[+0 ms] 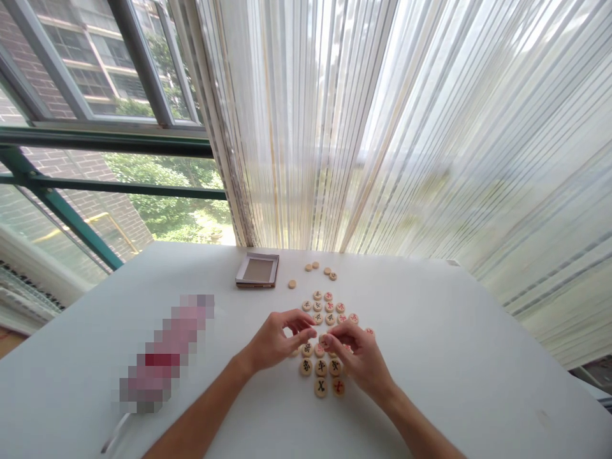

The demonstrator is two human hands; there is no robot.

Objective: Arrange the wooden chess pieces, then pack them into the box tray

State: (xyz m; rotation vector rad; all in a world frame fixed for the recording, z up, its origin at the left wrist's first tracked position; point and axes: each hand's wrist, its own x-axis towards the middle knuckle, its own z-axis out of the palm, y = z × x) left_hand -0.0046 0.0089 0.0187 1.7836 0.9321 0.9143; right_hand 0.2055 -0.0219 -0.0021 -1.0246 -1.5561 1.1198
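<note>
Wooden Chinese chess pieces (pixel 320 367) with black or red characters lie face up in a cross-like cluster of rows on the white table. My right hand (pixel 361 357) pinches one chess piece (pixel 324 340) between thumb and fingertips over the middle of the cluster, hiding some pieces beneath. To its left, my left hand (pixel 282 335) hovers with loosely curved fingers. Nothing shows between them, and the fingertips are close to the held piece. A black-marked piece (pixel 306 349) lies just below the left fingertips.
Behind the cluster are several scattered pieces (pixel 292 284), most showing blank faces. An open shallow box (pixel 259 270) sits at the back left of the white table (pixel 430 357). A blurred-out pink object (pixel 165 354) lies at left. Curtains (pixel 306 127) hang behind the table, beside a window.
</note>
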